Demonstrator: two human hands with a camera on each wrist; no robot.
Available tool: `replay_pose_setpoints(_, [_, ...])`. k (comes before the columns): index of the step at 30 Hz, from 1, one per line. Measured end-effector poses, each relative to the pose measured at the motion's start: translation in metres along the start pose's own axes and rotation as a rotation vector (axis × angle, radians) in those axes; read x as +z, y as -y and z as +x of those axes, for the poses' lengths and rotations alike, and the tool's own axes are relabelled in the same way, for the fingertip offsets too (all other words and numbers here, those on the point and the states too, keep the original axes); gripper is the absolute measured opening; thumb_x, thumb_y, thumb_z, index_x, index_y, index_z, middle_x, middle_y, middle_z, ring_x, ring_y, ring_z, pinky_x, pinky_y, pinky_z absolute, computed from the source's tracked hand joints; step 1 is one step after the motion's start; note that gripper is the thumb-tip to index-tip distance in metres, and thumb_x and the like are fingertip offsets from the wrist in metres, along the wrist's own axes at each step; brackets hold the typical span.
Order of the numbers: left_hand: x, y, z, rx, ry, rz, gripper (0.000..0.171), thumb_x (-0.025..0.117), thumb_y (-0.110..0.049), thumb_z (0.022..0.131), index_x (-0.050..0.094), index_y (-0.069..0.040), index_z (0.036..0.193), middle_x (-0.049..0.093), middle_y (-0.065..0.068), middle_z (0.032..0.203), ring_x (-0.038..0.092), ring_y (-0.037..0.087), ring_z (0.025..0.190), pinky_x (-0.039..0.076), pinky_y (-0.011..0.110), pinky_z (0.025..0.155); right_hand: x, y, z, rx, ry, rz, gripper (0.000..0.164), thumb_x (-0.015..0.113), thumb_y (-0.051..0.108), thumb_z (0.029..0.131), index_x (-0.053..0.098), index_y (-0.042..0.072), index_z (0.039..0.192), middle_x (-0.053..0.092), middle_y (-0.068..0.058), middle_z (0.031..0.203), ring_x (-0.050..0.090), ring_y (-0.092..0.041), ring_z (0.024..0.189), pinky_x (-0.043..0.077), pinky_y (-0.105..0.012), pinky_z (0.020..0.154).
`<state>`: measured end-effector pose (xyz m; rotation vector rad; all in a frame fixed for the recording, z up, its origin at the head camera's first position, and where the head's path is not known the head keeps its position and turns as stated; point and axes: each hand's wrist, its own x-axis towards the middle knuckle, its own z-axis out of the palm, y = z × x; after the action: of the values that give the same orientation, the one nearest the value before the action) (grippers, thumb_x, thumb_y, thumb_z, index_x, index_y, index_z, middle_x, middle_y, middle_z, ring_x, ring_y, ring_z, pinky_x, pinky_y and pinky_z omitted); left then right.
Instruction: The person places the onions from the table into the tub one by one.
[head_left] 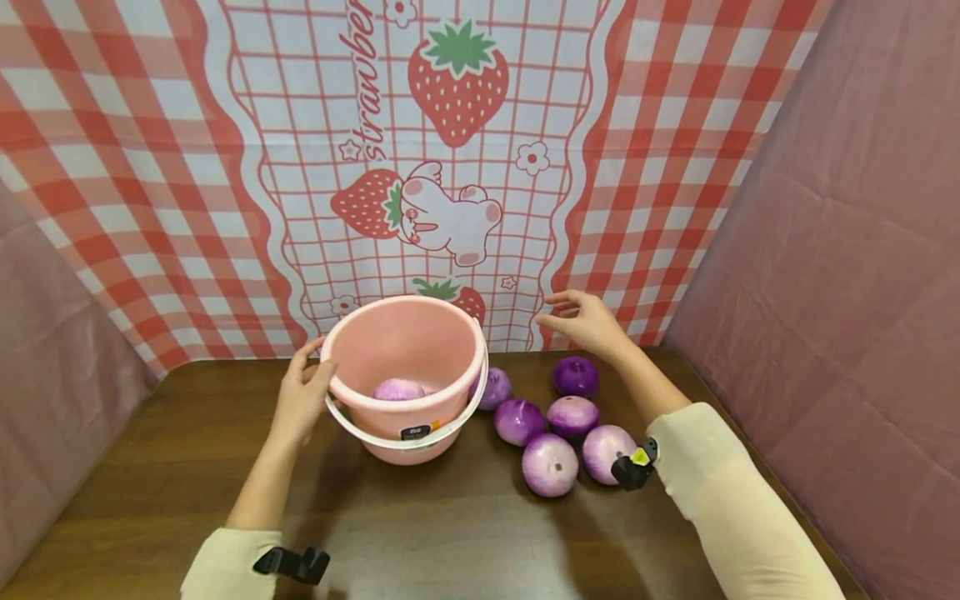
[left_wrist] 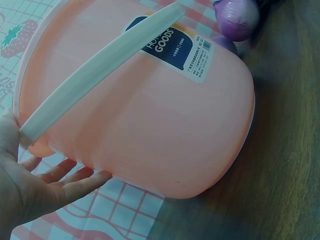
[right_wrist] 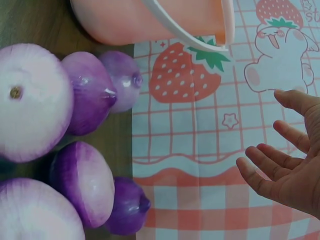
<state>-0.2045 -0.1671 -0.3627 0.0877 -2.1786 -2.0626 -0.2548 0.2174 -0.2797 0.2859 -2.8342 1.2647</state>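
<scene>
Bucket point(head_left: 382, 415) standing on the counter point(head_left: 420, 533), gripped at its left rim by the left hand point(head_left: 300, 400): thumb over the edge, fingers against the outer wall. Right hand point(head_left: 592, 327) empty, fingers apart and relaxed, raised near the counter's far edge, beyond the onions point(head_left: 519, 422) and in front of the cloth point(head_left: 652, 167). Across the bucket's near side, a white handle point(left_wrist: 97, 70), hanging low and partly covering a dark label point(left_wrist: 170, 50). Inside, low down, at least one onion point(head_left: 397, 389), with a pale sliver beside it, too small to make out. Just right of the bucket, six more onions in a loose cluster: one partly behind the bucket, a glossy purple one next to it, two pale ones nearest, a two-toned one between, a deep purple one at the back right. Farther out, black wrist cameras point(head_left: 296, 565) by the cuffs of cream sleeves point(head_left: 735, 500). Behind, checks and strawberries on the cloth; pink curtains point(head_left: 825, 292) on either side.
</scene>
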Motion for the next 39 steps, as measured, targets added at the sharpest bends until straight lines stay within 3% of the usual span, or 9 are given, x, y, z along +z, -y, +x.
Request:
replay_pose_setpoints(15, [0.000, 0.000, 0.000, 0.001, -0.002, 0.004, 0.051, 0.045, -0.022, 0.097, 0.030, -0.016, 0.146, 0.049, 0.032, 0.124, 0.059, -0.001, 0.064, 0.058, 0.019, 0.058, -0.007, -0.026, -0.009, 0.038, -0.026, -0.045, 0.054, 0.067, 0.040, 0.084, 0.054, 0.008, 0.126, 0.053, -0.019, 0.130, 0.051, -0.035, 0.121, 0.049, -0.048, 0.098])
replay_pose_setpoints(27, [0.001, 0.000, 0.000, 0.000, -0.011, 0.019, 0.050, 0.046, -0.022, 0.097, 0.032, -0.016, 0.145, 0.051, 0.029, 0.120, 0.059, 0.000, 0.064, 0.059, 0.022, 0.059, -0.016, -0.048, -0.017, 0.073, -0.041, -0.050, 0.058, 0.066, 0.045, 0.084, 0.054, 0.007, 0.127, 0.054, -0.021, 0.129, 0.056, -0.034, 0.114, 0.058, -0.034, 0.079])
replay_pose_setpoints(39, [0.000, 0.001, 0.001, -0.007, -0.002, 0.003, 0.051, 0.044, -0.021, 0.097, 0.030, -0.015, 0.145, 0.048, 0.031, 0.125, 0.059, -0.001, 0.066, 0.058, 0.018, 0.059, -0.019, -0.066, -0.023, 0.123, -0.050, -0.042, 0.062, 0.066, 0.045, 0.084, 0.052, 0.005, 0.129, 0.051, -0.024, 0.133, 0.050, -0.035, 0.120, 0.056, -0.029, 0.075])
